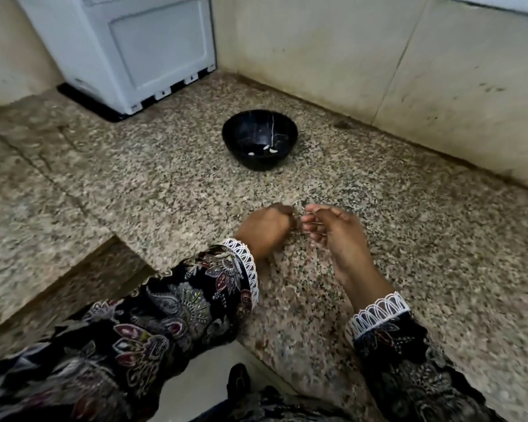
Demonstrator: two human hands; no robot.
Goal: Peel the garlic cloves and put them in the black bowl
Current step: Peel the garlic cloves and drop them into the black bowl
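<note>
No brand, label or writing legible anywhere in view.

Black bowl [259,138] stands on the speckled granite counter [153,190], well apart from both hands, near the wall tiles [363,59]. Three small white peeled garlic cloves [273,150] lie in its bottom; pale streaks mark the inner wall.

Left hand [264,231]: back toward the camera, fingers curled inward, fingertips hidden behind the knuckles. Right hand [329,228]: fingers bent toward the left hand, thumb on top. The two hands nearly meet above the counter. Whatever lies between the fingertips is too small and blurred to identify; cannot tell whether either hand pinches a clove or skin. Both hands are motion-blurred.

Both sleeves [171,306] dark floral print with white lace cuffs; the lower parts run out of view at the bottom edge.

White appliance [128,47] at upper left on a black base, its top cut off by the edge. The counter has a cut-out corner at lower left; pale floor and a dark shoe [238,380] partly visible below it.
</note>
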